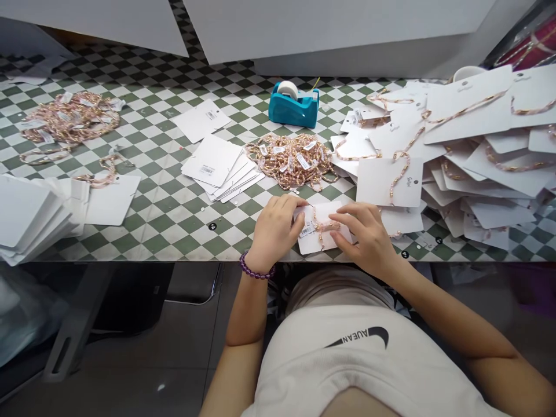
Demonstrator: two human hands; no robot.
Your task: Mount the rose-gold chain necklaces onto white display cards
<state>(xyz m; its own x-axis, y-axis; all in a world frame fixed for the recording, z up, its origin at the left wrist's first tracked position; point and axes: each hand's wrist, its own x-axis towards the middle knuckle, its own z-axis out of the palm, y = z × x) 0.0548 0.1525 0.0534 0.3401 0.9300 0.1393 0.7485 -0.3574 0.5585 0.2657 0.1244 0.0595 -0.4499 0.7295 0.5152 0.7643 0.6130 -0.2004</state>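
Observation:
A white card lies near the table's front edge between my two hands. On it is a pink and gold beaded strand, with a white barcode tag at its left. My left hand is at the card's upper left edge, thumb and forefinger curled around it; a thin dark end shows by the fingertip. From the right, my right hand has thumb and fingers closing on the beads over the card. Just behind is a heap of tagged beaded strands.
White blank cards are stacked left of the heap. A teal tape dispenser stands behind. Cards with strands pile up at right. At far left are another strand heap and more cards. White panels border the back.

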